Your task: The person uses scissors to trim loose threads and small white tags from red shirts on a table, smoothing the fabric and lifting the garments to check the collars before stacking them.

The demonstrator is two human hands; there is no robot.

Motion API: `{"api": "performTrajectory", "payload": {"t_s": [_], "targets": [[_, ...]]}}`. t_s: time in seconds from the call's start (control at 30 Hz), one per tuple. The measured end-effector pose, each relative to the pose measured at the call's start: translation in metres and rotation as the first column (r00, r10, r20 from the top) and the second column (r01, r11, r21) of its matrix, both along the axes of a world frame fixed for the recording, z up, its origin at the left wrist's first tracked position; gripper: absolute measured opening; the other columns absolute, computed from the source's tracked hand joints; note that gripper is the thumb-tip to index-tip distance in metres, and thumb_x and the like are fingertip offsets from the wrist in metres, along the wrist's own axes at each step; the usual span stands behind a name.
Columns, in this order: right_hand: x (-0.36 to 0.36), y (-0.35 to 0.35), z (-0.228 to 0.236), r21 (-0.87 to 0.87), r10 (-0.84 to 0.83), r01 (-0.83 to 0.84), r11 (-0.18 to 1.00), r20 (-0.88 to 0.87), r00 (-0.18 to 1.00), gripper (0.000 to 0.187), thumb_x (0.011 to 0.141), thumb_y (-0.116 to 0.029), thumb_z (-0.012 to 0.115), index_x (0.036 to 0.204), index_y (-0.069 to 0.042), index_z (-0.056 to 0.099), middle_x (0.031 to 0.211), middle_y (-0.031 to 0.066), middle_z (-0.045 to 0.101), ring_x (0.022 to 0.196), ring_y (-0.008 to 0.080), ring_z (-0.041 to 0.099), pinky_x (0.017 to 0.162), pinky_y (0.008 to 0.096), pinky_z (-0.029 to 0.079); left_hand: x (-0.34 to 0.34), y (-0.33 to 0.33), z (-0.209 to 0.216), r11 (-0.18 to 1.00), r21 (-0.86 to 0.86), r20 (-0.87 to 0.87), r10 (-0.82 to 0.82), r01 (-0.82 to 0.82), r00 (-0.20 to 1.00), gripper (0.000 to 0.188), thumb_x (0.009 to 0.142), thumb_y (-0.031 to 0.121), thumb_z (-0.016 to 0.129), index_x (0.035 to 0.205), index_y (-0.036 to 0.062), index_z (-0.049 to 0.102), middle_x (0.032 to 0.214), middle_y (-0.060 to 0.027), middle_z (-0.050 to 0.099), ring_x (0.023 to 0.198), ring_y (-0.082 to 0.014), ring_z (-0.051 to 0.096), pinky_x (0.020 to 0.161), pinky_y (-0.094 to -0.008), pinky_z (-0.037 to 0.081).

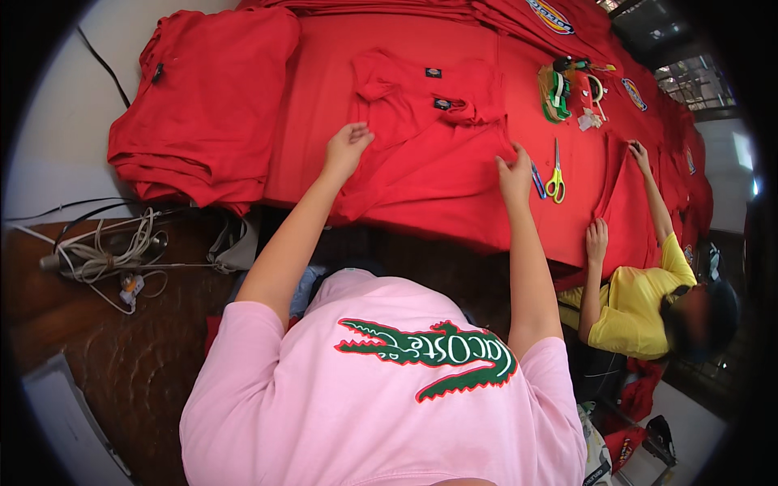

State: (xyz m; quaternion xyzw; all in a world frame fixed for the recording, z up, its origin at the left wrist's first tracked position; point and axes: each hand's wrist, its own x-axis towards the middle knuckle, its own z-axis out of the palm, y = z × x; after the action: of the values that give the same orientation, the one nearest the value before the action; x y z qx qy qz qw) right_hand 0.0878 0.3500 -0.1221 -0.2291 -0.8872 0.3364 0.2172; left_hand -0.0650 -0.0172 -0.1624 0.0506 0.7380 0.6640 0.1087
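A red T-shirt [421,182] lies spread on the red-covered table [312,113] before me, its collar bunched near a dark neck label. My left hand [348,152] is closed in a pinch at the shirt's left edge. On the opposite edge, my right hand [515,172] pinches the cloth between thumb and fingers. Beneath and beyond this shirt lies another red T-shirt [385,73] with its own dark label. Yellow-handled scissors [556,182] and a blue cutter [537,181] rest just right of my right hand.
A pile of red shirts [203,105] covers the table's left end. A green tape dispenser [555,95] and a tape roll [597,89] stand farther right. There a person in yellow [640,308] handles red cloth [628,202]. Tangled cables [121,251] lie at the left.
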Motion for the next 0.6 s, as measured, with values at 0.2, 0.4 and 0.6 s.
{"api": "performTrajectory", "payload": {"t_s": [0.2,0.4,0.6], "targets": [[-0.101,-0.011,-0.021,-0.59,-0.173,0.026,0.807,-0.195,0.965,0.061,0.089,-0.014,0.08,0.143,-0.001,0.054,0.112,0.0097,0.069,0.079,0.0136,0.064,0.072,0.0278,0.052,-0.059,0.082,0.046,0.948,0.186,0.204,0.22,-0.258,0.954,0.055,0.093,0.015,0.075,0.139,-0.0068,0.054,0.133,-0.0163,0.064,0.132,-0.0221,0.053,0.11,-0.0343,0.043],[-0.095,0.025,0.046,-0.878,-0.248,-0.097,0.47,-0.236,0.939,0.035,0.091,-0.01,0.078,0.125,-0.007,0.068,0.107,-0.0019,0.07,0.087,0.0074,0.061,0.074,0.0242,0.047,-0.085,0.062,0.067,0.738,0.667,0.226,-0.071,-0.101,0.972,0.062,0.094,0.018,0.077,0.143,-0.005,0.046,0.143,-0.0122,0.057,0.132,-0.0192,0.052,0.122,-0.0375,0.027],[0.047,0.076,0.074,-0.894,-0.125,-0.227,0.387,-0.295,0.947,0.036,0.098,-0.004,0.066,0.133,-0.009,0.059,0.118,0.0013,0.067,0.104,0.0135,0.066,0.089,0.0296,0.054,0.009,-0.064,0.104,0.928,0.344,0.119,-0.191,0.14,0.974,0.041,0.095,0.004,0.069,0.135,-0.0003,0.058,0.126,-0.0061,0.068,0.119,-0.0162,0.063,0.105,-0.0328,0.048]]}}
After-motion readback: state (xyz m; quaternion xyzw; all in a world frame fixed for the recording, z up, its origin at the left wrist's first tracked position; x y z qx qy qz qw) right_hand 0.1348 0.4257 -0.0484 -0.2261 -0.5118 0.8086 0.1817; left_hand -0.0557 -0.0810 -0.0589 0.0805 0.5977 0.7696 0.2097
